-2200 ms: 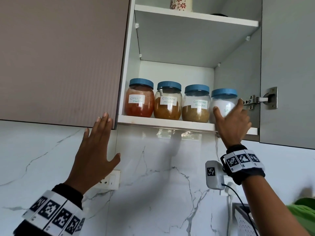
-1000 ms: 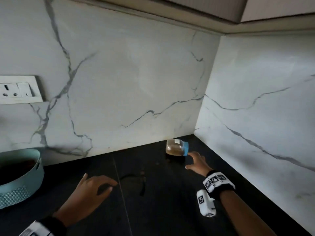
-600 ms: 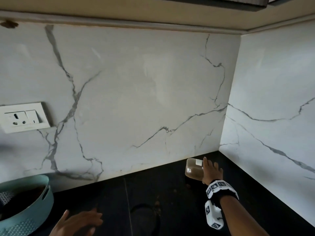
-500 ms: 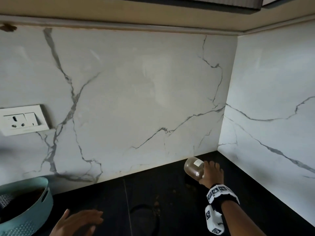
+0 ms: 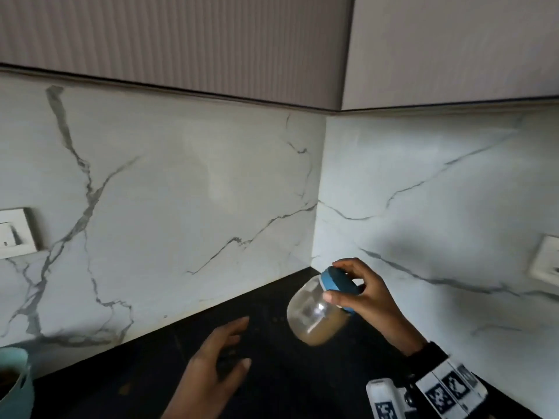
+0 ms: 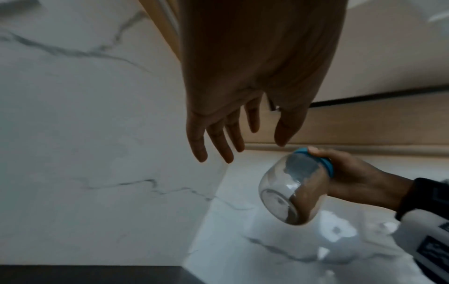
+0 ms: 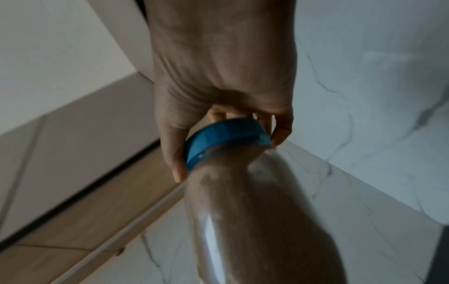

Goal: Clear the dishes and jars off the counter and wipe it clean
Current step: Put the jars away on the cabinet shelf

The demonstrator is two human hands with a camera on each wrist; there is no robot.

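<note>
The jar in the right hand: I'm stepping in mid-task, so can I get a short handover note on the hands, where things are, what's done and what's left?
Right hand: grips the spice jar by its blue lid, jar tilted, held off the black counter near the corner. Brown powder inside, lid on.
Left hand: empty, fingers spread, hovering above the counter.
Teal basket sits at the counter's far left edge.
Done: this jar is lifted off the counter.
Left: put the jar away, deal with the basket, wipe the counter. No cloth is in view.
</note>
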